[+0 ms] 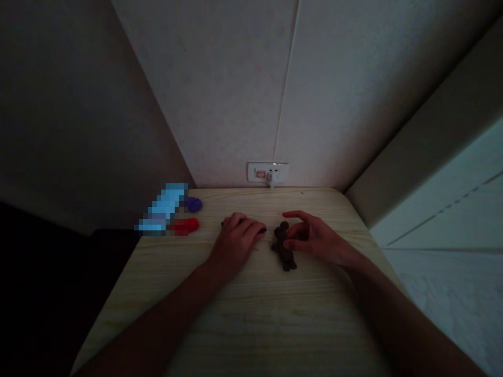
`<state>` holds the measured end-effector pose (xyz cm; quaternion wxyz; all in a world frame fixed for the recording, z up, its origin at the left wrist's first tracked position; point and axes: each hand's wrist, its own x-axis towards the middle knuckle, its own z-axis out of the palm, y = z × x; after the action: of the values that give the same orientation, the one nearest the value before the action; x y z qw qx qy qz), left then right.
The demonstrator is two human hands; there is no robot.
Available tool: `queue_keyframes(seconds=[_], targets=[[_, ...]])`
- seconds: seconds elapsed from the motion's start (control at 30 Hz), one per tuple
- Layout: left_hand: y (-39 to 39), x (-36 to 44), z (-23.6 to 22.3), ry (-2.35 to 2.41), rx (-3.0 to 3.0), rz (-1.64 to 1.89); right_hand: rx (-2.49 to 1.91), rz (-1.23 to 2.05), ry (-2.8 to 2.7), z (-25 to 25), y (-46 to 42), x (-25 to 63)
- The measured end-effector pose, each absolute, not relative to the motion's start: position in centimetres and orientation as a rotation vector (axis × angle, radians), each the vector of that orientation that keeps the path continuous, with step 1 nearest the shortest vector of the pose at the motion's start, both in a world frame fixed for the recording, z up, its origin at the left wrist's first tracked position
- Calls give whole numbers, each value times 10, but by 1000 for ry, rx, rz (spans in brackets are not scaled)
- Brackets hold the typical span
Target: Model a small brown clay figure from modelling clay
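Observation:
A small brown figure (284,248), shaped like a bear with a round head, ears and stubby limbs, lies on the wooden tabletop (251,324). It looks like modelling clay. Beside its right side is my right hand (316,242), index finger stretched out, other fingers curled, thumb tip over or against the figure's body. To the left, my left hand (236,243) rests low on the table with its fingers bent together over a dark piece (264,230). Only small ends of that piece show past the fingers, and its full shape is hidden.
At the table's back left lie a purple lump (194,204), a red piece (186,226) and a bright, pixelated flat rectangle (165,207). A wall socket (268,173) with a plug sits just above the back edge. A pale panel (444,193) stands at right.

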<state>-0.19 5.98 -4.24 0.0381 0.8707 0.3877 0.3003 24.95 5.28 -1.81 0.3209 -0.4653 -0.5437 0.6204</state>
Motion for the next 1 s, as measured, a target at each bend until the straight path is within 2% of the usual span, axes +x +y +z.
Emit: queue_keyframes(seconds=[0.17,0.6,1.0], targets=[[61,-5,-41,1128,2491,1095,-1277,1574,-1443,-20,55,250],[54,-5,-34,988,2313,1195,-1409,1388,-1460,-19,59,254],[55,-2,-20,1006,1711,1253,-1343,914,-1402,-2,54,242]])
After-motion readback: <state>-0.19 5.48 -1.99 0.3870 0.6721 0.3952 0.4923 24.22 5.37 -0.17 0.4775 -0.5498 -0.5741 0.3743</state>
